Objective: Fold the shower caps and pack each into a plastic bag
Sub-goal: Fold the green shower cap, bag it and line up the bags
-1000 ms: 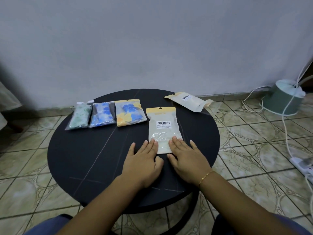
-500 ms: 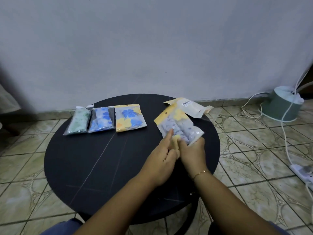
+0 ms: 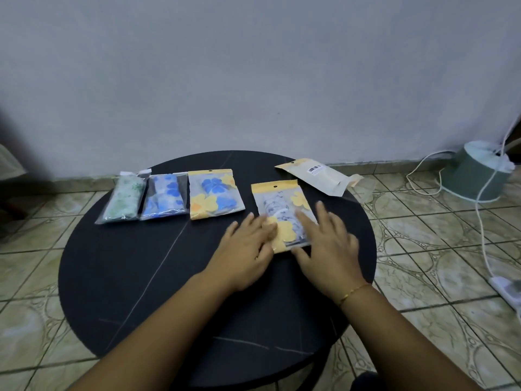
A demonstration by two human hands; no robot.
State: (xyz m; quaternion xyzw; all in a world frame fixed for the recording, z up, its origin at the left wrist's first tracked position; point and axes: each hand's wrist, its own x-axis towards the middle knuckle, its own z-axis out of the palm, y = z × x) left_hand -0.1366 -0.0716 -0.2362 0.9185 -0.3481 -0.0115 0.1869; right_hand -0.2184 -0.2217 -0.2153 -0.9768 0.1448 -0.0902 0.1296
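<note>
Left hand [image 3: 244, 251] lies flat, fingers straight, fingertips on the near-left edge of the packed bag [image 3: 283, 214]. Right hand [image 3: 328, 245] is spread open too, fingers extended over the bag's right side and near corner, thumb along the bottom edge. Neither hand grasps anything; both look to be pressing or steadying. Some motion blur on the fingers, so exact contact is hard to read.

The packed bag lies face-up on the round black table [image 3: 135, 292], yellow header strip away from the person, a pale patterned shower cap visible through the clear front. It sits just right of a row of three finished packs: yellow-and-blue floral pack [image 3: 214, 194], blue floral pack [image 3: 165, 197], green pack [image 3: 122, 200]. One more bag [image 3: 315, 175] lies label-up at the far right edge, well apart; cannot tell if it holds a cap.

Step, as a judgement: flattening the fourth pack and setting it into line. The next move likely calls for sliding it left beside the row, then reaching for the far bag.

Beyond: tiled floor, a green round appliance [image 3: 479, 172] with white cables.
</note>
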